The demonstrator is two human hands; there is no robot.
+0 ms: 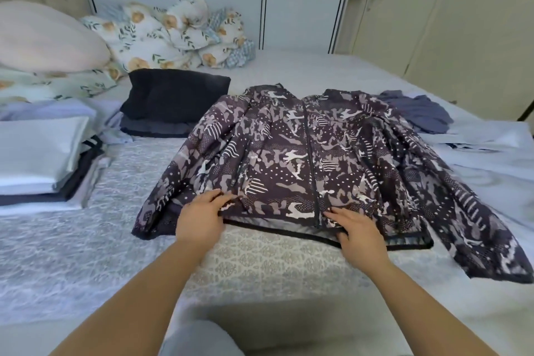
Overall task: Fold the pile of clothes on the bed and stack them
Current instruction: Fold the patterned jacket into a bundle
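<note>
Head view: my left hand [202,218] lies flat, fingers spread, on the patterned jacket [303,159] hem. Right hand [357,228] grip is likewise spread, pressing the hem just right of the zipper. Jacket lies front-up on the bed [86,254]; folded stack [43,159] sits well left of both hands.

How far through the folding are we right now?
Done: a folded stack of pale and dark clothes at the left, and a folded dark stack behind it. In hand: the patterned zip jacket lies spread flat and unfolded, left hand and right hand flat on its hem. Left: a crumpled blue-grey garment and pale clothes on the right.
</note>
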